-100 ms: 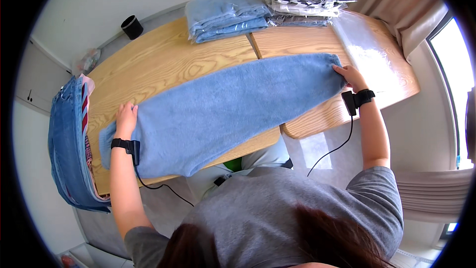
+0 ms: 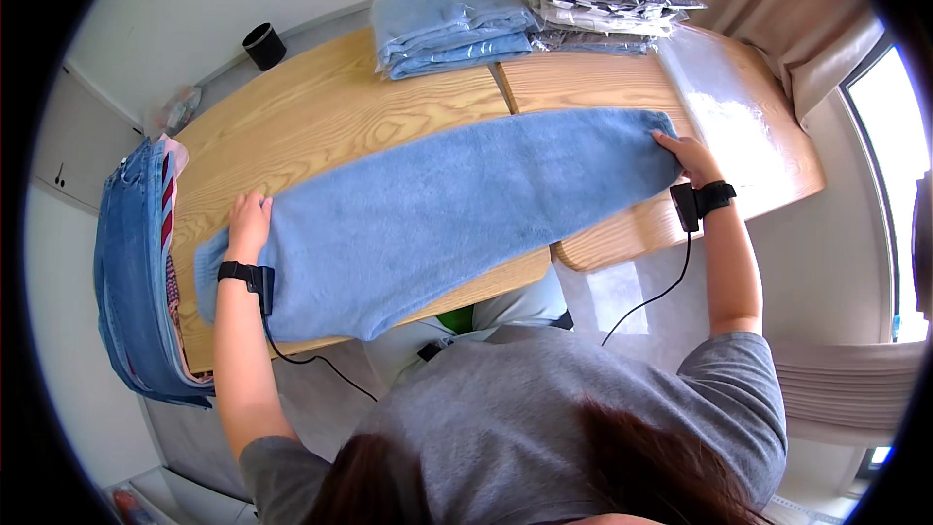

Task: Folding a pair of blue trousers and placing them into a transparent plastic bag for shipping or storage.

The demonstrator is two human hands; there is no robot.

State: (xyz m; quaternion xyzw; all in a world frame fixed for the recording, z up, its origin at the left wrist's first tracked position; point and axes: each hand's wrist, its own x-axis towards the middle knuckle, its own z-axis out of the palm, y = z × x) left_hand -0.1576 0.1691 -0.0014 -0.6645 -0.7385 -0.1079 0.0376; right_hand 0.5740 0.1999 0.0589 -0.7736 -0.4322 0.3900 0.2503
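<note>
Nearest, a blue fleecy garment (image 2: 437, 204) lies spread lengthwise over the wood-grain desk (image 2: 292, 141), crossing the narrow gap between its two tops. The left hand (image 2: 250, 222) rests palm down near the garment's ribbed left end, fingers slightly bent; whether it grips any cloth, I cannot tell. The right hand (image 2: 690, 156) has closed on the right end, thumb on top and the other fingers mostly hidden. Folded jeans (image 2: 131, 272) hang over the desk's left edge beside patterned clothes. Beyond the right hand, clear plastic sheeting or flat bags (image 2: 724, 102) catch the window's glare. Along the far edge, clear bags hold folded light-blue clothes (image 2: 452, 15); just beside them, a bagged stack (image 2: 603, 0) shows grey and white fabric. Past the desk stand a black bin (image 2: 263, 47), its contents too dark to tell, and a beige curtain (image 2: 777, 29).
</note>
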